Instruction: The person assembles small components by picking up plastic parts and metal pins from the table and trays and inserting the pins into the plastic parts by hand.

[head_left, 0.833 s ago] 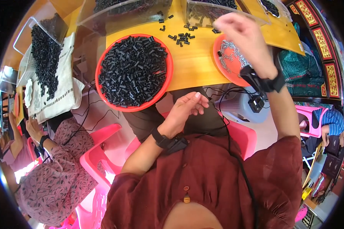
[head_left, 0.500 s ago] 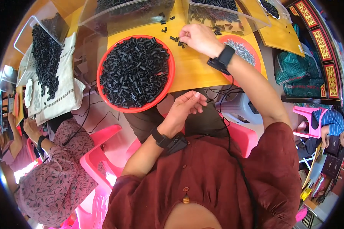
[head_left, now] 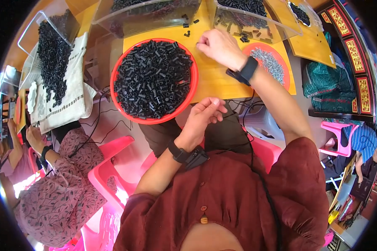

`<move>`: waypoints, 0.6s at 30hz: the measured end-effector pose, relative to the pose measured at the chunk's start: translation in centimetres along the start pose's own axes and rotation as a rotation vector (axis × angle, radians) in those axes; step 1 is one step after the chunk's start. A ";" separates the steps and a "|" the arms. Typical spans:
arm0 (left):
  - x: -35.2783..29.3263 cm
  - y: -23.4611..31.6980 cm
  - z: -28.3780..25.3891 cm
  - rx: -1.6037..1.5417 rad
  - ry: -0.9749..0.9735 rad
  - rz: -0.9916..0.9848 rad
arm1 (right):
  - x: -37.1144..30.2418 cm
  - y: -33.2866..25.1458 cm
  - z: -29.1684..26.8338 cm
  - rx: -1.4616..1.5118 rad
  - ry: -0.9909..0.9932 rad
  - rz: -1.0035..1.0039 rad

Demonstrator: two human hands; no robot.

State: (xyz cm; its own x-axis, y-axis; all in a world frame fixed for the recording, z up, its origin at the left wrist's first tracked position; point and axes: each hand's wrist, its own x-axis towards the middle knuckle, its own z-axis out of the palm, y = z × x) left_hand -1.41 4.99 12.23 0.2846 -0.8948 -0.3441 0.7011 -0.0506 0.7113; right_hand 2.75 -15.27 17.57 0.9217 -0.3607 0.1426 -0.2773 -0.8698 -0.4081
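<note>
My right hand [head_left: 223,49] is over the yellow table [head_left: 209,81], its fingers curled together. What they hold, if anything, is hidden; a dark bit shows at the fingertips. Closer to my body, my left hand [head_left: 204,115] is raised above my lap, thumb pressed to the curled fingers; nothing I can name shows in it. To the left of both hands is a round red tray [head_left: 193,79] heaped with short black plastic tubes [head_left: 151,75]. Beyond my right wrist lies a smaller red plate [head_left: 287,75] with small silvery metal pieces [head_left: 269,62].
Two clear plastic bins [head_left: 148,20] [head_left: 276,28] of black parts stand along the far side. A few loose tubes [head_left: 187,33] lie between them. At left, a person [head_left: 67,184] works beside a white cloth [head_left: 75,79] with black parts. Cables [head_left: 244,104] hang below the table edge.
The loose black tubes beside my right fingertips no longer show, and that hand has shifted slightly, fingers more curled. My left hand has hardly moved.
</note>
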 end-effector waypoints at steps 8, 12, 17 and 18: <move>-0.1 -0.2 0.8 -0.299 0.160 0.070 | -13.4 -2.5 -2.3 0.152 0.005 -0.019; 0.0 -1.9 0.4 -0.349 0.153 -0.035 | -15.7 -2.2 -2.2 0.230 -0.066 0.019; -0.1 -1.1 0.6 -0.304 0.132 -0.059 | -15.3 2.1 -5.6 0.267 -0.013 0.184; -0.1 -1.0 0.6 -0.304 0.127 -0.060 | -14.9 3.8 -6.3 0.105 0.098 0.145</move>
State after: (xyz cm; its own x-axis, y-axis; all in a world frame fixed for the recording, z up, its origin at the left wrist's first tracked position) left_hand -2.52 4.85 11.90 0.3030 -0.8308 -0.4668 0.8765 0.0506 0.4788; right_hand -13.71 -15.34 19.53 0.8421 -0.5150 0.1602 -0.3707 -0.7684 -0.5217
